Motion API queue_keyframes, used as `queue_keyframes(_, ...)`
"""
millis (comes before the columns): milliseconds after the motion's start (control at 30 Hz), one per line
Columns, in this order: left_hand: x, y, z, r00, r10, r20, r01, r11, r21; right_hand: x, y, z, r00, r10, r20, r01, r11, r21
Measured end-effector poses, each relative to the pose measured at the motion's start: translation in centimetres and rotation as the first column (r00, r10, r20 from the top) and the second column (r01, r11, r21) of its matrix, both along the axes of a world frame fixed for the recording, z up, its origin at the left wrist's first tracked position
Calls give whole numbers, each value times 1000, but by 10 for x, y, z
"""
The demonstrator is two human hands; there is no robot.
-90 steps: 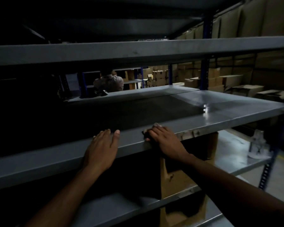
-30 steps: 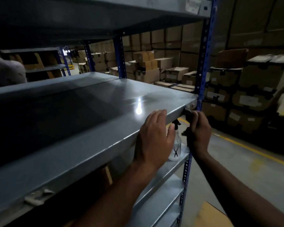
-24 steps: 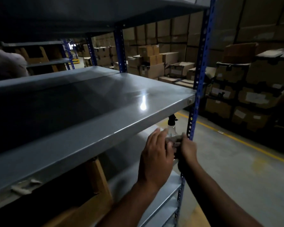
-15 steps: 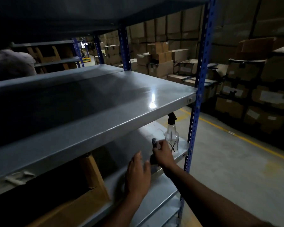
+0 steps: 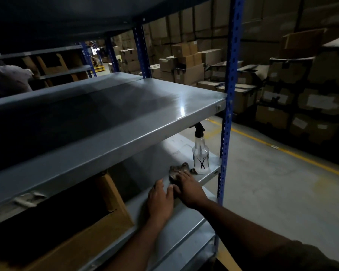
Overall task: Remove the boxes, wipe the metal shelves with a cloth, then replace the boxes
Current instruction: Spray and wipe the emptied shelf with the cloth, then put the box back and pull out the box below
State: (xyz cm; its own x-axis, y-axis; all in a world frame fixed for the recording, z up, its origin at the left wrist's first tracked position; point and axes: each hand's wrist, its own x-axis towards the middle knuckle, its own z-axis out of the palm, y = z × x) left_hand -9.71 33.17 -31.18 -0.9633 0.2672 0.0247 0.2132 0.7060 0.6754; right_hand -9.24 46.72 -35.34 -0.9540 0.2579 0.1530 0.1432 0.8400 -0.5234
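Observation:
A bare grey metal shelf (image 5: pixel 110 122) runs across the middle of the view. On the lower shelf (image 5: pixel 151 161) beneath it lies a crumpled dark cloth (image 5: pixel 177 170). My right hand (image 5: pixel 188 187) rests flat on the near part of the cloth, fingers straight. My left hand (image 5: pixel 160 198) lies flat on the lower shelf's front edge, just left of the right hand and touching it. A brown cardboard box (image 5: pixel 98 227) stands on the lower shelf at the left, its front in shadow.
A clear spray bottle (image 5: pixel 201 155) with a black nozzle stands just right of the cloth, beside the blue upright post (image 5: pixel 228 106). Stacked cardboard boxes (image 5: pixel 294 106) line the far side of the concrete aisle (image 5: pixel 272 182). A person's back (image 5: pixel 6 77) shows at far left.
Both hands came down from the middle shelf's front edge to the lower shelf. The cloth, held in my right hand before, now lies on the lower shelf under that hand.

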Motion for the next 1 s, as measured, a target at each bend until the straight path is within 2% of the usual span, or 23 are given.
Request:
queue_keyframes(133,16,-2,0,999,-37,3,37,999,28,40,-4,10,981,-196,-9,192,967,-169)
queue_keyframes(300,52,-11,5,989,-116,-95,111,992,-54,104,-18,15,924,-372,91,383,904,-191)
queue_keyframes(500,110,-36,3,953,-277,-123,267,959,-93,189,-54,20,789,-612,56,607,761,-231)
queue_keyframes(700,190,-77,4,907,-407,-107,401,913,-68,293,-113,20,682,-730,48,719,656,-230)
queue_keyframes(1000,347,-109,-29,765,-644,-21,634,758,-155,476,-176,-10,451,-879,154,875,402,-269)
